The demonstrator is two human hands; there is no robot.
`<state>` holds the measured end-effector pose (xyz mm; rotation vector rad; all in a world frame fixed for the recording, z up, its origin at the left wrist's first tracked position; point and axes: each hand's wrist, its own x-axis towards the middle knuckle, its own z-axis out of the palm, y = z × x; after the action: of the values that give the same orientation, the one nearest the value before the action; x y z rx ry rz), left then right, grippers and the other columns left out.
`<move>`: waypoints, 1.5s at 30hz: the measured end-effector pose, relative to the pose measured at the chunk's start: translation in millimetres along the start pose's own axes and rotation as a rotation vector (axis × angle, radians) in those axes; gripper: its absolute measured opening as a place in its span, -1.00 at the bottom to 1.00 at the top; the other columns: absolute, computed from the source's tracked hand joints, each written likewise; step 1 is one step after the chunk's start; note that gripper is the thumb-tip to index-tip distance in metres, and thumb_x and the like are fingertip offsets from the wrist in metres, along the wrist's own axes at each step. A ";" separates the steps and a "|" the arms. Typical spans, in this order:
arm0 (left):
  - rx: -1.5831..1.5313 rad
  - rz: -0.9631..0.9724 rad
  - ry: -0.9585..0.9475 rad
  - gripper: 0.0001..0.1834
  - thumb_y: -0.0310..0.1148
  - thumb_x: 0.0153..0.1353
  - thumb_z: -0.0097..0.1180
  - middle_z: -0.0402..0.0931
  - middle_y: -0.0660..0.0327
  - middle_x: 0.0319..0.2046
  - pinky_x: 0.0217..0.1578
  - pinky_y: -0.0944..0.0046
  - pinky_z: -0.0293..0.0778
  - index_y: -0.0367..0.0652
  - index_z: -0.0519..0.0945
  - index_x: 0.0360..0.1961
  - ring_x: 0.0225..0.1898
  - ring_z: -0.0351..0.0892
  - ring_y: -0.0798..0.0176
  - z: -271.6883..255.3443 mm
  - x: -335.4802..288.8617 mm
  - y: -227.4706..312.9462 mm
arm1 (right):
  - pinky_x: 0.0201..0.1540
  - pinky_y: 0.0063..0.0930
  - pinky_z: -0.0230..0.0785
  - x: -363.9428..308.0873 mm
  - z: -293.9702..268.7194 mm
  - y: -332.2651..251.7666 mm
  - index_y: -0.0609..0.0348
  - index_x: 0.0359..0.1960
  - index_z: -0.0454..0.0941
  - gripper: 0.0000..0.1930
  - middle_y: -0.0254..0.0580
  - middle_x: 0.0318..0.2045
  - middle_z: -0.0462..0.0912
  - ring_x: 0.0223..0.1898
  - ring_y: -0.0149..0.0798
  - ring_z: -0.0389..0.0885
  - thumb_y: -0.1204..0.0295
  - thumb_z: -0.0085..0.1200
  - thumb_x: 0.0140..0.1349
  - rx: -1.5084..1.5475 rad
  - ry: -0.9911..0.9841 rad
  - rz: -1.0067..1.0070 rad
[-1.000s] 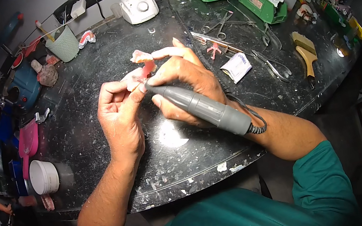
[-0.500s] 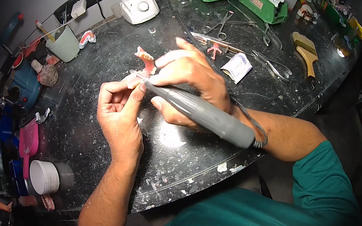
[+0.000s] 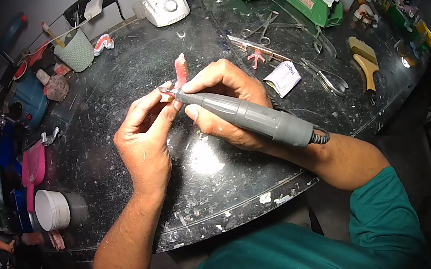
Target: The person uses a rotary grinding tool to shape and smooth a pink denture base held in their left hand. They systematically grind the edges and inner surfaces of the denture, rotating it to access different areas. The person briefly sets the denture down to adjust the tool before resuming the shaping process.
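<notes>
Gripping grey handpiece (image 3: 250, 118) against pink denture (image 3: 180, 71)

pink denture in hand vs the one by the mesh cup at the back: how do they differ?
The pink denture piece is held up off the bench, standing on edge, pinched by the left hand with the grey handpiece in the right hand at its base. The second denture lies flat, untouched, beside the mesh cup, and shows white teeth. Both are pink.

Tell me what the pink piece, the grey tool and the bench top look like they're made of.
Pink piece: probably acrylic, smooth and gum-coloured. Grey tool: matte barrel, plastic or coated metal, unclear which. Bench top: dark polished stone by its look, glossy with glare and pale flecks.
</notes>
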<state>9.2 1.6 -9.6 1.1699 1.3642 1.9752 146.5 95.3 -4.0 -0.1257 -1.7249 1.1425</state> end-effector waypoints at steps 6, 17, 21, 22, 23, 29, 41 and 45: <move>-0.030 0.002 0.005 -0.74 -0.71 0.20 0.20 0.63 0.09 -0.11 0.04 0.29 0.59 -0.36 0.65 -0.08 -0.06 0.65 0.26 -1.3 -0.5 -1.9 | -0.21 -0.50 0.51 0.6 -2.4 -0.9 0.17 -0.19 0.57 -0.73 -0.20 -0.32 0.64 -0.28 -0.40 0.67 0.56 0.34 0.07 -0.071 -0.039 -0.049; 0.045 -0.046 0.007 -0.78 -0.67 0.19 0.22 0.66 0.17 -0.16 0.03 0.32 0.53 -0.33 0.68 -0.13 -0.09 0.64 0.33 -4.7 -0.4 -2.4 | -0.23 -0.42 0.52 2.6 -5.3 -0.1 0.19 -0.18 0.57 -0.71 -0.16 -0.32 0.62 -0.29 -0.27 0.68 0.57 0.34 0.04 -0.138 -0.114 -0.181; 0.035 -0.049 -0.001 -0.79 -0.68 0.21 0.20 0.66 0.16 -0.16 0.04 0.32 0.53 -0.33 0.68 -0.13 -0.08 0.64 0.32 -3.7 -0.4 -1.9 | -0.24 -0.40 0.52 4.1 -3.8 -0.9 0.18 -0.18 0.56 -0.69 -0.14 -0.33 0.61 -0.31 -0.22 0.67 0.58 0.33 0.01 -0.183 -0.088 -0.240; 0.035 -0.052 -0.006 -0.79 -0.68 0.21 0.19 0.66 0.16 -0.15 0.04 0.32 0.53 -0.33 0.68 -0.13 -0.08 0.64 0.31 -3.8 -0.3 -2.2 | -0.24 -0.40 0.52 3.5 -4.3 -0.7 0.18 -0.18 0.56 -0.69 -0.15 -0.33 0.61 -0.32 -0.22 0.67 0.58 0.33 0.01 -0.182 -0.106 -0.232; 0.045 -0.044 -0.011 -0.79 -0.68 0.21 0.19 0.66 0.16 -0.15 0.04 0.32 0.53 -0.32 0.68 -0.12 -0.08 0.64 0.31 -4.3 0.0 -2.1 | -0.25 -0.39 0.52 2.8 -5.1 -0.6 0.18 -0.18 0.55 -0.69 -0.15 -0.33 0.61 -0.32 -0.21 0.67 0.58 0.33 0.01 -0.181 -0.124 -0.224; 0.068 -0.009 -0.005 -0.79 -0.61 0.23 0.21 0.68 0.14 -0.14 0.06 0.30 0.50 -0.32 0.67 -0.10 -0.09 0.63 0.32 -3.3 -0.9 -1.7 | -0.25 -0.38 0.53 3.5 -5.0 0.0 0.18 -0.16 0.54 -0.67 -0.13 -0.32 0.60 -0.32 -0.20 0.66 0.56 0.33 0.02 -0.196 -0.129 -0.251; 0.142 0.071 -0.002 -0.74 -0.66 0.19 0.23 0.63 0.15 -0.09 0.05 0.33 0.51 -0.29 0.69 -0.08 -0.03 0.61 0.32 -5.6 1.1 -4.2 | -0.20 -0.44 0.52 1.2 -6.7 -0.7 0.21 -0.11 0.55 -0.66 -0.13 -0.26 0.64 -0.27 -0.31 0.66 0.60 0.30 0.04 -0.170 -0.139 -0.185; 0.212 0.067 -0.003 -0.71 -0.64 0.18 0.23 0.62 0.16 -0.09 0.04 0.35 0.48 -0.25 0.70 -0.05 -0.04 0.59 0.34 -6.5 1.7 -1.4 | -0.21 -0.39 0.54 1.5 -5.6 0.2 0.18 -0.15 0.54 -0.68 -0.15 -0.31 0.63 -0.29 -0.20 0.69 0.57 0.33 0.03 -0.170 -0.147 -0.205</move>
<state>2.6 0.1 -11.1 1.3278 1.5828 1.9089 150.0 99.8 -2.9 0.0321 -1.9166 0.8722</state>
